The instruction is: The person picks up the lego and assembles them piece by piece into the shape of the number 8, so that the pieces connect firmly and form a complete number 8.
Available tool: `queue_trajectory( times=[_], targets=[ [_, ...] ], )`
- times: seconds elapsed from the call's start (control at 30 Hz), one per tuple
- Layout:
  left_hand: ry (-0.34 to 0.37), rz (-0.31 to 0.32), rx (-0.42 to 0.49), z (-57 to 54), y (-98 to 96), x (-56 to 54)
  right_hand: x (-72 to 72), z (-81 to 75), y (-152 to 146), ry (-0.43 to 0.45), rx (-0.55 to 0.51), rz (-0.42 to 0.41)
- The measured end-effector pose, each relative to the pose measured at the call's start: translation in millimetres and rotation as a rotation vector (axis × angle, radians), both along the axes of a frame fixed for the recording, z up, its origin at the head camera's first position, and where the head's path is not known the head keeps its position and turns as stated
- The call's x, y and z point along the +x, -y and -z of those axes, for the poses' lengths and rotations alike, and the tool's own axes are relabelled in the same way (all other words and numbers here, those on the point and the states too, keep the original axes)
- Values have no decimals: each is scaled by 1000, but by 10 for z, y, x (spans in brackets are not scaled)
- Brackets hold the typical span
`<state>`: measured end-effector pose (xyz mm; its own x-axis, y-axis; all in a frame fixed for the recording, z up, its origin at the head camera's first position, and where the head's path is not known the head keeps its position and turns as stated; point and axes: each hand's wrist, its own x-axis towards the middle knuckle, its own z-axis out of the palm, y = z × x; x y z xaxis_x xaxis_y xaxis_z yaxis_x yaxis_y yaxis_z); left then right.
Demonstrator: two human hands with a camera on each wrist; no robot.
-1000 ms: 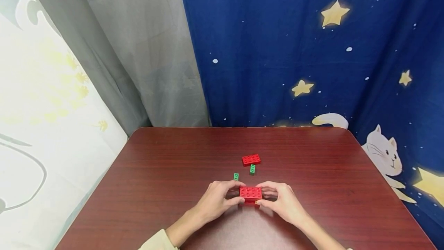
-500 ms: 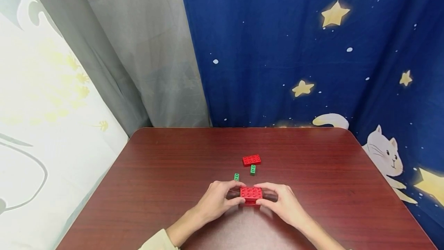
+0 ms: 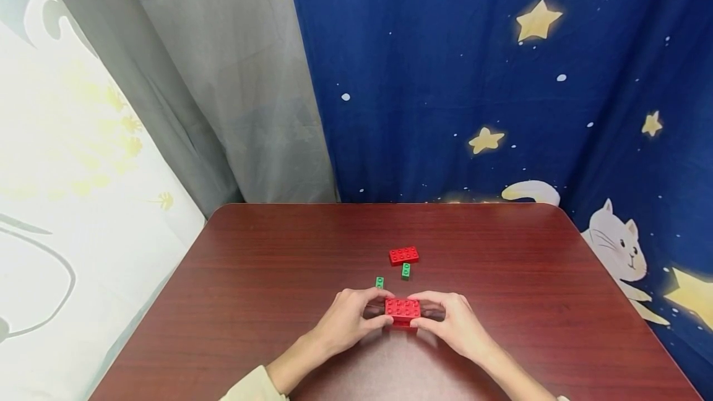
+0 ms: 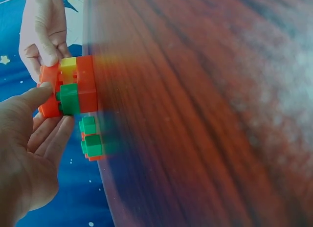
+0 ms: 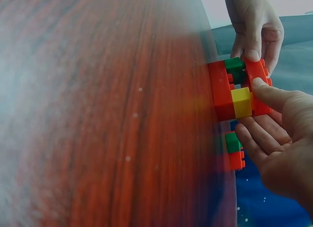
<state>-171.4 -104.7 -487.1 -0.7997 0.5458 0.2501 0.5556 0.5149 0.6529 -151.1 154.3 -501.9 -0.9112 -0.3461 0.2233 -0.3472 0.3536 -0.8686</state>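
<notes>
Between the hands, a red toy building brick (image 3: 403, 308) with studs forms the top of a small stack. My left hand (image 3: 351, 320) pinches its left end between thumb and fingers, and my right hand (image 3: 453, 323) pinches the right end. Below it, a green brick (image 4: 71, 100) stands at the left end and a yellow brick (image 5: 241, 102) at the right end. Both sit on a lower red brick (image 4: 88, 85) that lies on the table. Green studs show in a narrow gap under the top brick in the left wrist view.
Beyond the hands, another red brick (image 3: 403, 256) and two small green bricks, one near it (image 3: 406, 271) and one by the left fingers (image 3: 379, 283), lie on the dark red wooden table (image 3: 278, 252). Curtains (image 3: 418, 79) hang behind the table.
The fingers of my right hand have shifted slightly left along the top brick's far edge. A bit of yellow by the right thumb has gone out of sight. My left hand keeps its place.
</notes>
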Motion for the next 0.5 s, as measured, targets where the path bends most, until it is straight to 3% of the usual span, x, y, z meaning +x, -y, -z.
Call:
queue_trajectory(
  times=[0.5],
  targets=[
    [34,-4,12,11,-13,0,1,4,0,8,-13,2]
  ],
)
